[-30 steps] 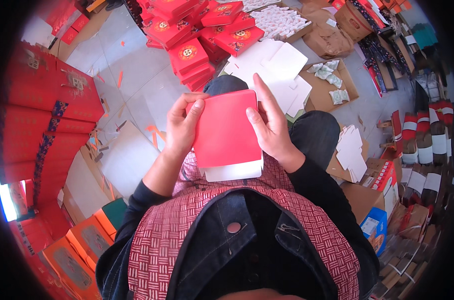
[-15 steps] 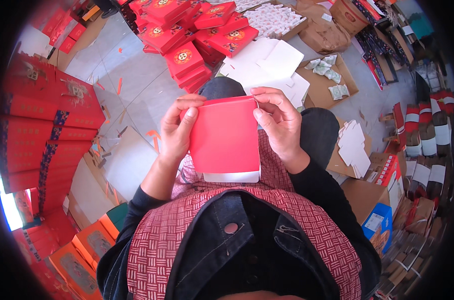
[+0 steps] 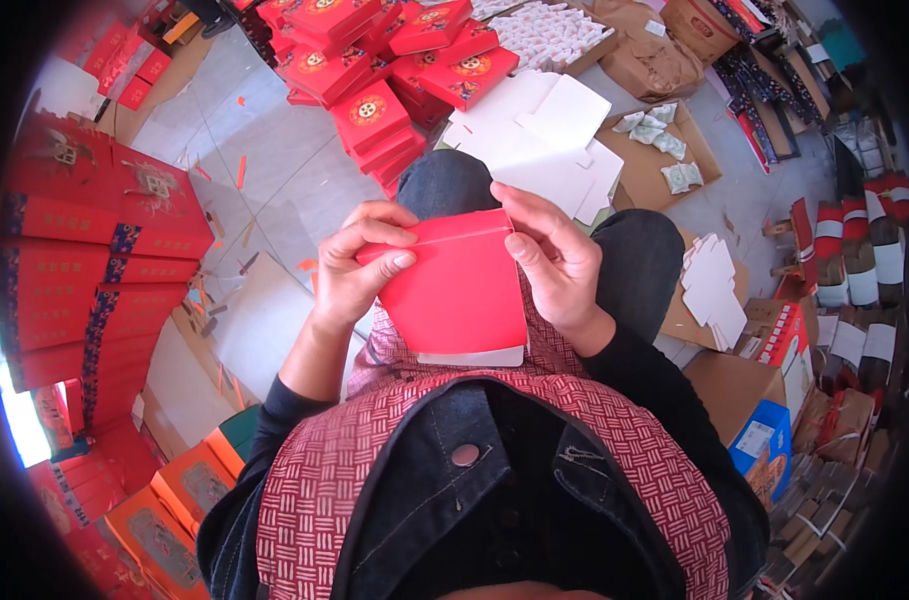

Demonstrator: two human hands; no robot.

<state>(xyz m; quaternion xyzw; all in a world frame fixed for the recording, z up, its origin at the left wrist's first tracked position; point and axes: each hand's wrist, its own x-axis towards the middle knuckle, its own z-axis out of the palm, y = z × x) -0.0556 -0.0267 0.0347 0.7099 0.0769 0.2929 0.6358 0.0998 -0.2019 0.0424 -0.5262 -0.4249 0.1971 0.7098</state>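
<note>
Tiled floor (image 3: 290, 165) | red cartons (image 3: 60, 265), apparently gilt-lettered | hands (image 3: 358, 262) (image 3: 563, 268): left pinches red box (image 3: 460, 290), right loose alongside

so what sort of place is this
Probably a packing workshop or storeroom: red boxes are piled on the floor, flat white sheets lie beside them, and small packets sit in an open carton.

A flat, roughly square red card box (image 3: 457, 290), a fold line running along its far edge, sits between the left hand (image 3: 360, 265) and the right hand (image 3: 567, 275), white card (image 3: 473, 357) projecting from its near edge.
</note>
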